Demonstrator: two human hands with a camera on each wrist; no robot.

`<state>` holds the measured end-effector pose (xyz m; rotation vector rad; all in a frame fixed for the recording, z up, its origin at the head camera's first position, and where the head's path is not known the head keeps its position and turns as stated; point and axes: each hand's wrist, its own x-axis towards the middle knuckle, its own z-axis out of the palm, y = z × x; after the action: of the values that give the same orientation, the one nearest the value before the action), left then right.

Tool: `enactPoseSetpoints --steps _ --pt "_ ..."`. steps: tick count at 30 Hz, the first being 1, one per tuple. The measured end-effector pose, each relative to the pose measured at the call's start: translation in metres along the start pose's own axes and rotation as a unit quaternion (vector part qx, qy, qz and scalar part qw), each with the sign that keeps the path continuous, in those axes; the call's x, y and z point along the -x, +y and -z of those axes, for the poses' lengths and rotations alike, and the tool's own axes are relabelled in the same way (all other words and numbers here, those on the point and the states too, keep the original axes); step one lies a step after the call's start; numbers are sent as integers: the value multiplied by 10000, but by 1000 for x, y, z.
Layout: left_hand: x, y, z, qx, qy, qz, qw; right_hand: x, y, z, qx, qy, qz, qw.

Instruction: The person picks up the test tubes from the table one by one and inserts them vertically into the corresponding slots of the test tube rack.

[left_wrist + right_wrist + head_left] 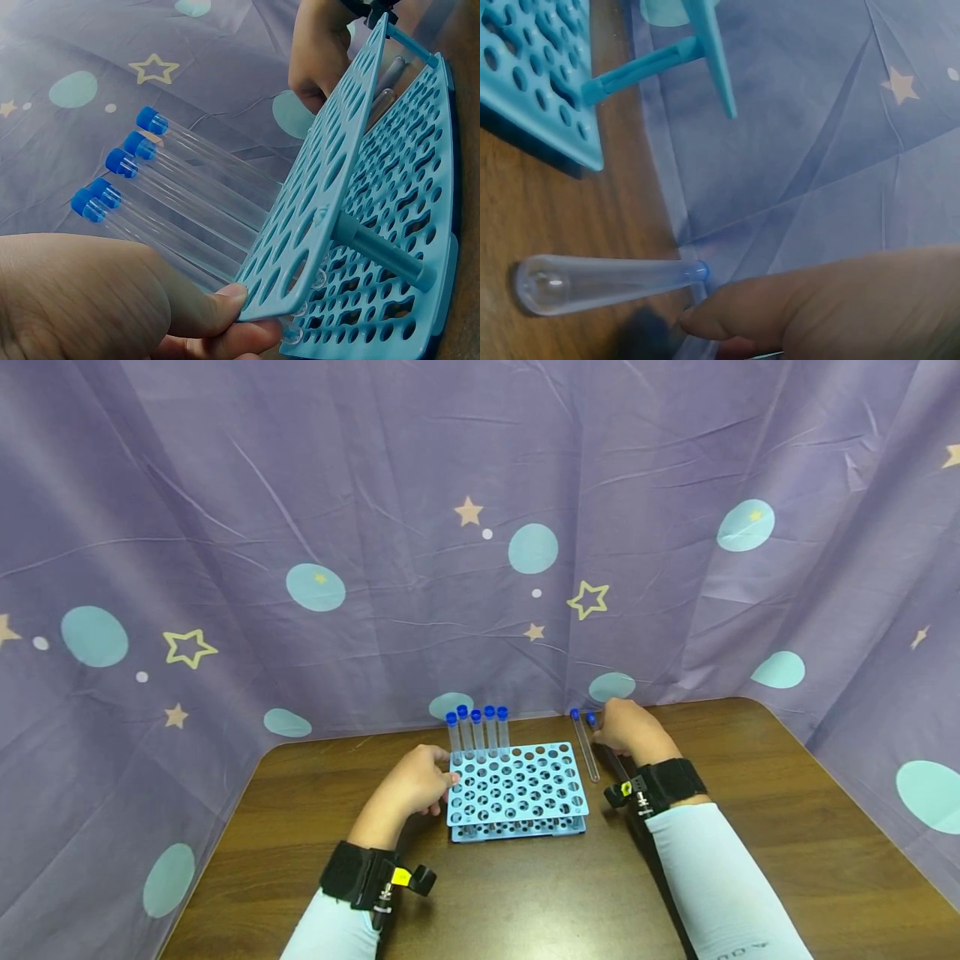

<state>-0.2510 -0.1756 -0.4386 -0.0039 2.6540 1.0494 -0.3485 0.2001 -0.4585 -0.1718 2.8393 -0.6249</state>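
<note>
A light-blue test tube rack stands on the table. Several clear test tubes with blue caps are upright in its back row, at the left end. My left hand grips the rack's left edge, its thumb on the upper plate and a finger underneath. Right of the rack, one capped test tube lies on the wood. Beside it, my right hand pinches a second test tube near its blue cap. Part of that tube is hidden by the hand.
The wooden table ends at the back against a purple curtain with stars and blue spots. Each wrist wears a black strap with a small camera. Many rack holes hold no tube.
</note>
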Motion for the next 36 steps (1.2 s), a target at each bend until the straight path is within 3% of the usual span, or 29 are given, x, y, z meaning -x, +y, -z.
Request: enactPoseSetpoints --steps 10,18,36 --pt "1 0 1 11 -6 5 10000 7 -2 17 -159 649 435 9968" --pt "2 0 0 47 -6 8 10000 19 -16 32 -179 1198 525 9912" --pt "1 -2 0 3 13 0 10000 41 -41 50 -692 1951 856 9746"
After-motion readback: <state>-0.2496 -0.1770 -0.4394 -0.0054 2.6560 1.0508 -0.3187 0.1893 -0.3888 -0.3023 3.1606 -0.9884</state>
